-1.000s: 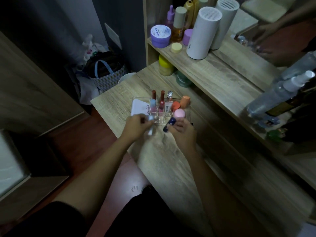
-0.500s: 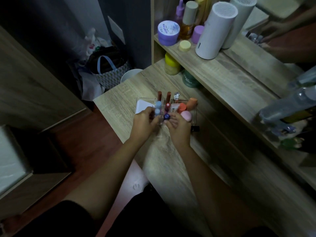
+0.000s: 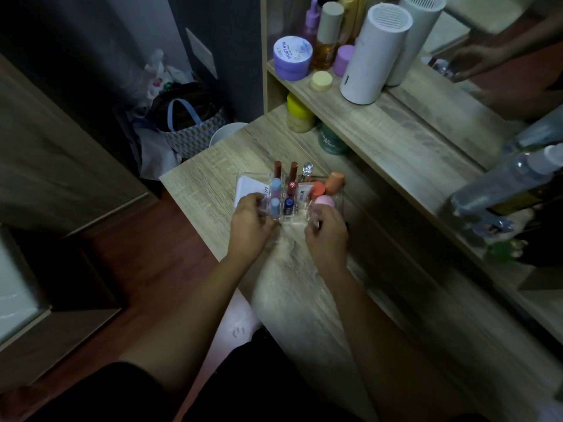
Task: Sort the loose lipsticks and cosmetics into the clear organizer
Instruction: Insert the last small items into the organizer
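The clear organizer stands on the wooden desk. Its slots hold two dark red lipsticks, a clear-capped bottle, two light-blue-capped tubes, a navy lipstick, a white tube, two orange sponges and a pink sponge. A white flat box lies in its left part. My left hand curls around the front left corner. At the front right corner, my right hand has its fingers bent against the wall.
A raised shelf runs along the right with a purple jar, bottles, a white cylinder and a spray bottle. Under it stand a yellow-lidded jar and a green jar. Bags sit on the floor past the desk's left end.
The light-blue tube from my left hand and the navy lipstick from my right now stand in the organizer's front slots. Both hands have moved apart to its front corners.
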`<move>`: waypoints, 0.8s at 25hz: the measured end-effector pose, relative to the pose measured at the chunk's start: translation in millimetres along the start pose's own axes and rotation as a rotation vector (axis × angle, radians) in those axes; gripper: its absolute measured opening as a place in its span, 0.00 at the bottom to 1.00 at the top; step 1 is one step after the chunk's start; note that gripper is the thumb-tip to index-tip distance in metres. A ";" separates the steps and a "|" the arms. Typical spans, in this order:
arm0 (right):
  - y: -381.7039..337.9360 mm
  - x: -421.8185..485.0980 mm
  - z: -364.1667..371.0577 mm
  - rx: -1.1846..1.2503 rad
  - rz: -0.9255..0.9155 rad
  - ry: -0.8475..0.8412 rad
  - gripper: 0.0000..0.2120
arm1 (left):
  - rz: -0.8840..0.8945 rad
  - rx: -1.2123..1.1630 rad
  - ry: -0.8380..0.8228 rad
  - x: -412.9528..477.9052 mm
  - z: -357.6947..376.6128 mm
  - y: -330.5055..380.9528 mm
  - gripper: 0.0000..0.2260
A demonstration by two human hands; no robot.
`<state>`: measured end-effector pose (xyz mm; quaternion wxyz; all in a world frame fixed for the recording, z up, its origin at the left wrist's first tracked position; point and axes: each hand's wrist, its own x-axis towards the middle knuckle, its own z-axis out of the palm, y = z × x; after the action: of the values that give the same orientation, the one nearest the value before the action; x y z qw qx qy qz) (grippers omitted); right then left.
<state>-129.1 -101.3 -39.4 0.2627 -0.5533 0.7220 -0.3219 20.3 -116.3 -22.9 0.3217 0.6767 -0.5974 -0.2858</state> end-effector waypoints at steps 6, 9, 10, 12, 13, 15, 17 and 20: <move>41.8 -16.5 -26.2 -0.446 -0.105 -0.138 0.15 | 0.151 0.057 -0.179 -60.3 20.6 -21.4 0.13; 44.5 -16.2 -28.2 -0.559 -0.204 -0.200 0.15 | 0.315 0.333 -0.268 -62.5 28.2 -33.7 0.20; 45.0 -15.9 -28.7 -0.572 -0.222 -0.220 0.14 | 0.310 0.409 -0.290 -62.4 28.8 -38.4 0.23; 42.9 -14.9 -29.1 -0.492 -0.248 -0.215 0.14 | 0.248 0.498 -0.343 -63.8 29.2 -49.5 0.26; 39.2 -14.0 -28.6 -0.383 -0.251 -0.179 0.13 | 0.228 0.515 -0.363 -64.6 29.4 -54.4 0.27; 27.1 -8.8 -27.3 -0.093 -0.222 -0.066 0.11 | 0.228 0.534 -0.381 -65.6 30.2 -59.2 0.28; 12.9 1.5 -25.2 0.172 -0.138 0.014 0.11 | 0.239 0.549 -0.387 -65.1 30.8 -59.5 0.28; 0.1 14.5 -18.1 0.305 -0.048 0.013 0.12 | 0.232 0.543 -0.392 -64.3 30.9 -61.0 0.28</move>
<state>-146.1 -112.2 -28.0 0.3311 -0.5221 0.6530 -0.4374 26.7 -50.6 -89.6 0.0393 0.5975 -0.7749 -0.2026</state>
